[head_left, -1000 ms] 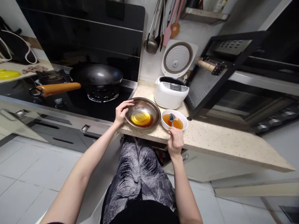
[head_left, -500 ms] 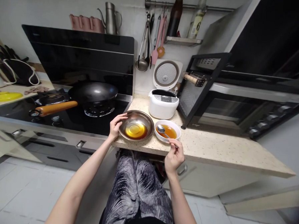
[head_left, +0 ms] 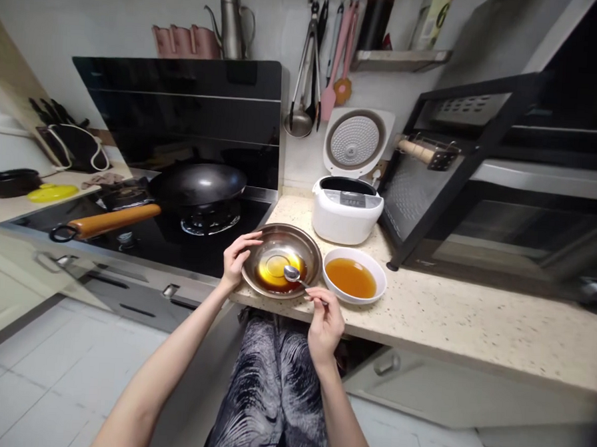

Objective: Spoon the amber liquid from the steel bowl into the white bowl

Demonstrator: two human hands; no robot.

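Note:
At the left rim of a shallow metal bowl point(head_left: 298, 238), my left hand point(head_left: 236, 259) grips the edge, its fingers reaching over. Dark amber liquid with a yellow shine lies in the bottom of this bowl. Between thumb and fingers my right hand point(head_left: 326, 326) pinches the handle of a metal spoon point(head_left: 292, 273). The spoon's head is over the right part of the metal bowl; whether it touches the liquid I cannot tell. Just right of it stands a white bowl point(head_left: 382, 276) containing orange-brown liquid.
A white rice cooker point(head_left: 346, 222) with its lid up stands behind the bowls. On the stove to the left sits a black wok point(head_left: 200, 185), its wooden handle point(head_left: 116, 220) pointing towards me. An oven point(head_left: 528, 229) occupies the right side of the counter point(head_left: 448, 311).
My right hand has carried the spoon leftwards from the white bowl to over the metal bowl. My left hand stays on the metal bowl's rim. The camera view has shifted.

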